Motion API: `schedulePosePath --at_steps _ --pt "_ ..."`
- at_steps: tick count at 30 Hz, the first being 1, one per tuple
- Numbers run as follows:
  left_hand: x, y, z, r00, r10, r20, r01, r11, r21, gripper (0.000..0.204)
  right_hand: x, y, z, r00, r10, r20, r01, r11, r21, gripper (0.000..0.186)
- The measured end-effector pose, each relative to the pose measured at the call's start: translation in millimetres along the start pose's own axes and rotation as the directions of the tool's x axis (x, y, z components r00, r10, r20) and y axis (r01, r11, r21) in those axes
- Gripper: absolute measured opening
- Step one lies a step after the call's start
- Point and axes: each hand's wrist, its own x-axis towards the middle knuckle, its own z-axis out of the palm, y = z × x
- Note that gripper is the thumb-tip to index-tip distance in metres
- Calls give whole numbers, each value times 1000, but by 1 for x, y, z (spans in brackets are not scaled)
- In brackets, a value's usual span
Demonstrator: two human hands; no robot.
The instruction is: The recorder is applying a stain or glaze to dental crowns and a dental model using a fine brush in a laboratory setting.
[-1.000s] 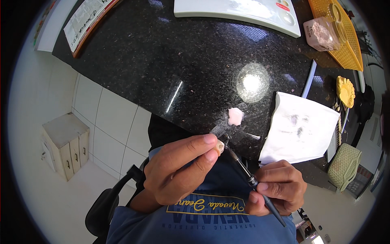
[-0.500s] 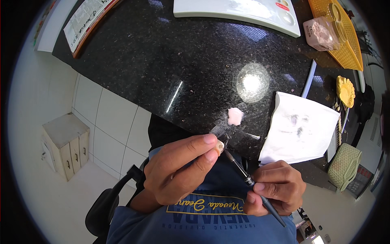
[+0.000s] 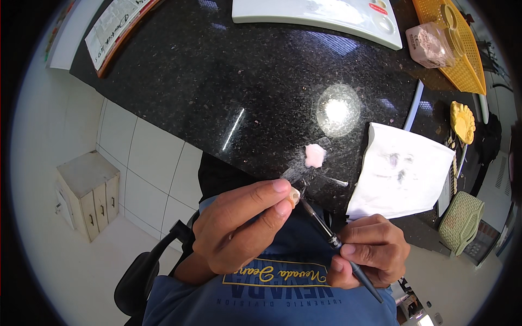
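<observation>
My left hand (image 3: 239,225) pinches a small cream-coloured piece, like a dental crown (image 3: 294,196), between thumb and fingertip. Its far side is hidden by the fingers. A slim dark-handled brush (image 3: 323,225) lies slantwise in my right hand (image 3: 372,250), gripped by thumb and fingers. The brush's tip points up and left, close beside the crown; whether they touch I cannot tell. Just beyond the hands, a small pale pink lump (image 3: 314,155) rests on the black speckled countertop (image 3: 217,81), with whitish smears around it.
Right of the lump lies a stained white cloth or paper (image 3: 402,179), with a blue strip (image 3: 414,106) behind it. Farther right are a yellow dental cast (image 3: 463,123), a clear container (image 3: 429,46), a yellow basket (image 3: 467,70) and a green woven basket (image 3: 461,223). A white tray (image 3: 315,16) stands at the back.
</observation>
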Motion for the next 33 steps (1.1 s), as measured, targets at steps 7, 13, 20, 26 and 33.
schedulePosePath --at_steps 7,13,20,26,33 --pt "-1 -1 0 1000 9 5 -9 1000 -6 21 0 1 1 1000 0 3 0 1000 -12 21" --pt "-1 0 1 1000 -5 -16 5 1000 -3 20 0 1 1 1000 -5 8 5 1000 -10 21" --pt "1 0 1 999 -18 -30 18 1000 2 19 -1 0 1 1000 -4 -13 4 1000 0 22" --pt "2 1 2 999 -22 -34 22 1000 4 19 0 0 0 1000 9 12 -9 1000 -6 22" --pt "2 0 2 999 -18 -27 18 1000 -5 17 -1 0 1 1000 15 -18 -15 1000 5 22"
